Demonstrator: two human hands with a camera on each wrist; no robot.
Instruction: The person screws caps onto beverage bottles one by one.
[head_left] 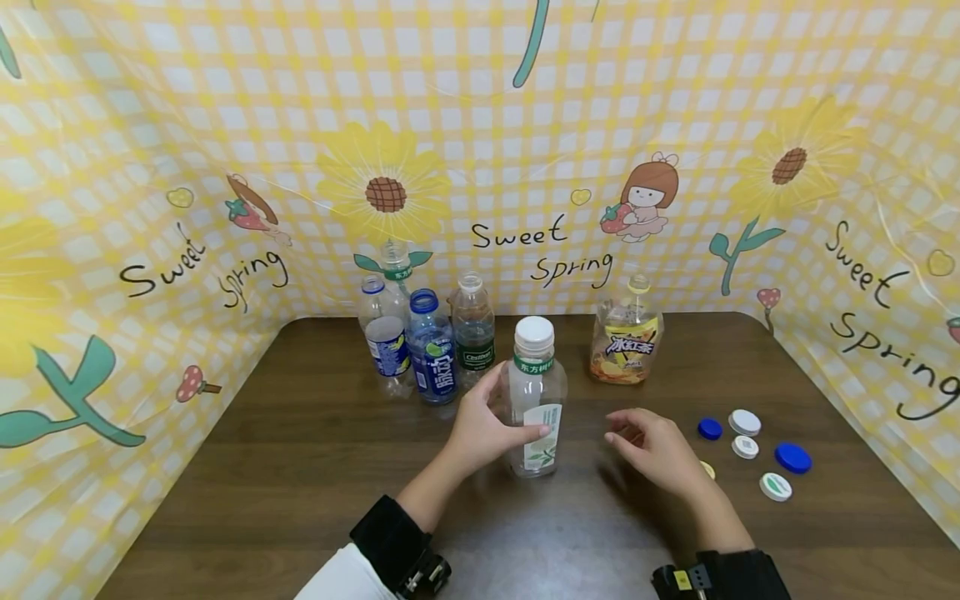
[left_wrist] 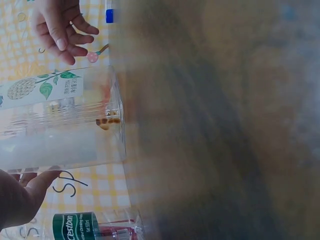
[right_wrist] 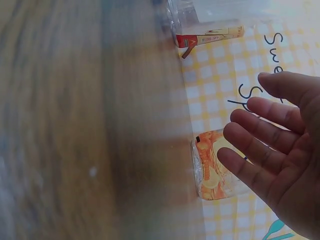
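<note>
An upright clear plastic bottle (head_left: 542, 437) with a white cap, green neck band and plant-print label stands near the middle of the wooden table. My left hand (head_left: 480, 429) grips its body from the left, thumb across the front by the label. In the left wrist view the bottle's clear base (left_wrist: 117, 120) is close to the tabletop. To the right of the bottle hovers my right hand (head_left: 658, 450), apart from it, fingers relaxed and holding nothing. Its separated fingers show in the right wrist view. A yellow cap (head_left: 708, 470) is partly hidden behind this hand.
Uncapped bottles cluster at the back left, among them a blue-labelled bottle (head_left: 433, 362) and a green-labelled bottle (head_left: 474, 333). A squat iced-tea bottle (head_left: 626, 342) stands back right. Several loose blue and white caps, including a large blue cap (head_left: 792, 457), lie at the right.
</note>
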